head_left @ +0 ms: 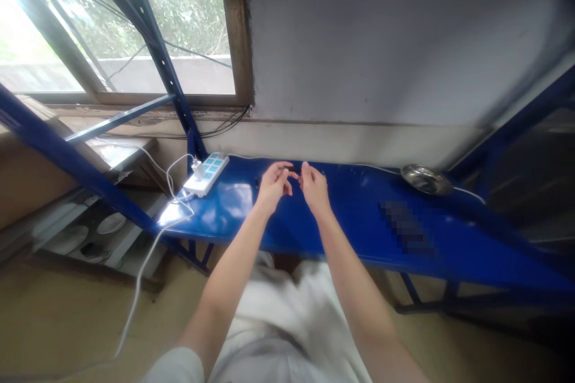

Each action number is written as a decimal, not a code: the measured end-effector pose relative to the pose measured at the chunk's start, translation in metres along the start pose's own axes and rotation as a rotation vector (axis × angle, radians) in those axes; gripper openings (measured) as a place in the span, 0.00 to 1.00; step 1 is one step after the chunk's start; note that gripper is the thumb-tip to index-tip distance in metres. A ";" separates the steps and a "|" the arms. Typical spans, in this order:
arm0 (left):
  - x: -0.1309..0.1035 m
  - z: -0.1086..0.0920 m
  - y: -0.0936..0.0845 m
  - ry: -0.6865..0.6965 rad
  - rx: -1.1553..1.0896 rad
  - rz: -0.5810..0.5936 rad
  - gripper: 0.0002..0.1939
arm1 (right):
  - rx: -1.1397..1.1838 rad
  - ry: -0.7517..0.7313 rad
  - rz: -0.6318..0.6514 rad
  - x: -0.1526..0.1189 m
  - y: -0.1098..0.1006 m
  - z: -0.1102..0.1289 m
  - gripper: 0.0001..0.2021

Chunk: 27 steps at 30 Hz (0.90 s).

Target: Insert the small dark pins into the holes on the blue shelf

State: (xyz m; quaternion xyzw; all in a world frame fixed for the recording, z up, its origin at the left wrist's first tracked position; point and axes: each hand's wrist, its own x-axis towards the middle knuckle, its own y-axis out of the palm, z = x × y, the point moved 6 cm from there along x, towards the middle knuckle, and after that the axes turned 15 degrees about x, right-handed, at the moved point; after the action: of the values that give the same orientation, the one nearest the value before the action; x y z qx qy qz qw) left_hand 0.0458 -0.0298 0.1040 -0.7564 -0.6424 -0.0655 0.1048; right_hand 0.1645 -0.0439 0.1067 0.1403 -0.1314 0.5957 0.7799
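Note:
A small, dark, narrow piece (294, 169) spans the gap between my two hands, above the blue tabletop (305, 221); its kind is too small to make out. My left hand (273, 185) is closed on its left end with thumb and fingers. From the other side, my right hand (313, 187) pinches its right end. Just left of my left hand, a tiny dark object (257, 181) lies on the tabletop.
At the left stands a white power strip (207, 173) with a plug (197, 169) and trailing white cable (137, 293). A shiny metal dish (426, 179) sits at the back right, near a blurred-out dark item (406, 227). Blue rack posts (166, 66) frame the table.

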 end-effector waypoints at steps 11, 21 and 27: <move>-0.007 -0.007 -0.016 -0.043 0.071 -0.182 0.20 | 0.062 -0.077 0.115 -0.004 0.009 0.016 0.21; -0.007 -0.004 -0.026 -0.025 0.059 -0.277 0.18 | 0.101 -0.099 0.196 -0.002 0.006 0.008 0.13; -0.006 -0.004 -0.024 -0.021 0.054 -0.251 0.17 | 0.009 -0.095 0.198 -0.003 0.003 0.002 0.14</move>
State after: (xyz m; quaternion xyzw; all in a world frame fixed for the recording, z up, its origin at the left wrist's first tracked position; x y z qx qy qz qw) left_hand 0.0215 -0.0328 0.1078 -0.6678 -0.7344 -0.0529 0.1094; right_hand 0.1606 -0.0459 0.1074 0.1582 -0.1789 0.6629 0.7096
